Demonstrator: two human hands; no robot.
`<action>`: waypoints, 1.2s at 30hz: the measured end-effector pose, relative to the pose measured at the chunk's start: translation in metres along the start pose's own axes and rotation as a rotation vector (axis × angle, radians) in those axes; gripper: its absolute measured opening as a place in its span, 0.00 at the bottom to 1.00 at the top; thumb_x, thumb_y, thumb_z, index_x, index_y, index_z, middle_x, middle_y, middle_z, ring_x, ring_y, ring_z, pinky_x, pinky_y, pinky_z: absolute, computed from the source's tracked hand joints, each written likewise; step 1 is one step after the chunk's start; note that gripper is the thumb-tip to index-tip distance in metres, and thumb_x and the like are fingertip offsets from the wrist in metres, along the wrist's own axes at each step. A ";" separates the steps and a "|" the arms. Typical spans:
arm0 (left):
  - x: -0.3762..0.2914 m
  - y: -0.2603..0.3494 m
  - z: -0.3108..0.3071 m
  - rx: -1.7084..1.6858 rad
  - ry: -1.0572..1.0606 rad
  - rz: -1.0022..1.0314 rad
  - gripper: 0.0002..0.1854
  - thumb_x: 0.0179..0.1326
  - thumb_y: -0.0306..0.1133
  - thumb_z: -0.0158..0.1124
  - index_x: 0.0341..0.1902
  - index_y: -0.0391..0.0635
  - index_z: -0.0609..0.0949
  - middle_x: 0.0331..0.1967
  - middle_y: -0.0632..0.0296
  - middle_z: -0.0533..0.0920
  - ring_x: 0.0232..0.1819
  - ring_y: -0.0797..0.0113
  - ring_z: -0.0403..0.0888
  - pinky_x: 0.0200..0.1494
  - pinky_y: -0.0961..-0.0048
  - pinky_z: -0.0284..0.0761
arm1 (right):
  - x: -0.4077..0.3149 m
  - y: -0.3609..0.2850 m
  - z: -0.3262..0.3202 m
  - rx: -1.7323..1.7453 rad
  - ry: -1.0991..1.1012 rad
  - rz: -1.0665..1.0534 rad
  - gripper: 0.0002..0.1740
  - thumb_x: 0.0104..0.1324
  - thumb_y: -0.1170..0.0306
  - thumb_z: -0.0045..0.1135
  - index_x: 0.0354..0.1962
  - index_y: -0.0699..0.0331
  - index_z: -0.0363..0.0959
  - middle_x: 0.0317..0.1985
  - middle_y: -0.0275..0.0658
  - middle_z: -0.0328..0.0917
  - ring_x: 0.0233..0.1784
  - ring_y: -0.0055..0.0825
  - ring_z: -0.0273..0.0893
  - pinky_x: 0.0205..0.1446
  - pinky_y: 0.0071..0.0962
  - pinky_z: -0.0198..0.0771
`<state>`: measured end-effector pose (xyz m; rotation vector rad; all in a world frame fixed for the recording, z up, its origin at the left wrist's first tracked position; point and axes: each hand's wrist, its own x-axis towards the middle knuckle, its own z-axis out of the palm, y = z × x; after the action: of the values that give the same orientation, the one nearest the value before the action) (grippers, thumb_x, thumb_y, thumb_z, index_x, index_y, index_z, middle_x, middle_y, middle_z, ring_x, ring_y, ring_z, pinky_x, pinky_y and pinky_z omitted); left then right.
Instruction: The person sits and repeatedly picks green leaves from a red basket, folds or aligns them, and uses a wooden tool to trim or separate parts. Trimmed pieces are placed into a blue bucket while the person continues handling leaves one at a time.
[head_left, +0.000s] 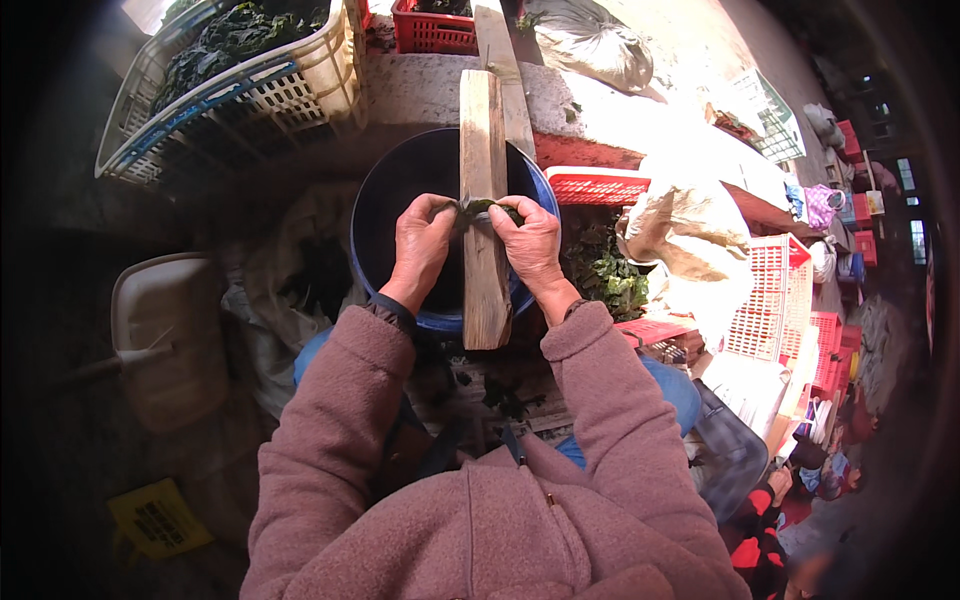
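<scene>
A dark green leaf is stretched across a wooden beam, pinched at both ends. My left hand grips its left end between thumb and forefinger, beside the beam. The other end is in my right hand, thumb and forefinger closed on it. The beam lies over the mouth of a blue barrel, whose inside is dark. Something thin and pale shows at the leaf on the beam, too small to name.
Dark leaves fill a pale plastic crate at upper left. More leaves lie right of the barrel, near a pale sack and a red crate. A beige plastic container is at left. Another person's sleeve shows at lower right.
</scene>
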<state>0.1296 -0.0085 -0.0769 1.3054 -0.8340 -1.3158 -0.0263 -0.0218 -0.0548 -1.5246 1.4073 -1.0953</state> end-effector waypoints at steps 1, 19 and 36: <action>0.001 -0.001 0.000 0.004 0.001 -0.007 0.03 0.66 0.25 0.56 0.39 0.40 0.78 0.34 0.66 0.79 0.34 0.78 0.78 0.39 0.79 0.79 | 0.001 0.000 0.001 0.001 0.008 -0.018 0.08 0.61 0.71 0.62 0.36 0.68 0.79 0.25 0.28 0.77 0.28 0.09 0.69 0.32 0.15 0.68; -0.001 0.001 0.008 -0.024 0.153 -0.335 0.04 0.64 0.20 0.46 0.39 0.37 0.72 0.30 0.57 0.78 0.24 0.73 0.78 0.25 0.77 0.79 | -0.007 0.022 -0.004 0.402 -0.004 0.394 0.07 0.67 0.71 0.56 0.35 0.68 0.76 0.21 0.22 0.65 0.16 0.06 0.57 0.17 0.12 0.49; -0.081 0.072 -0.008 0.175 -0.719 -0.273 0.21 0.65 0.37 0.61 0.58 0.41 0.76 0.37 0.67 0.82 0.28 0.82 0.71 0.30 0.85 0.70 | -0.062 -0.041 -0.079 0.628 -0.426 0.383 0.27 0.66 0.79 0.50 0.63 0.70 0.59 0.46 0.39 0.78 0.43 0.20 0.76 0.49 0.20 0.72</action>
<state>0.1397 0.0565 0.0097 1.0999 -1.3130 -2.0194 -0.0881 0.0449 0.0045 -0.9124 0.8896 -0.8031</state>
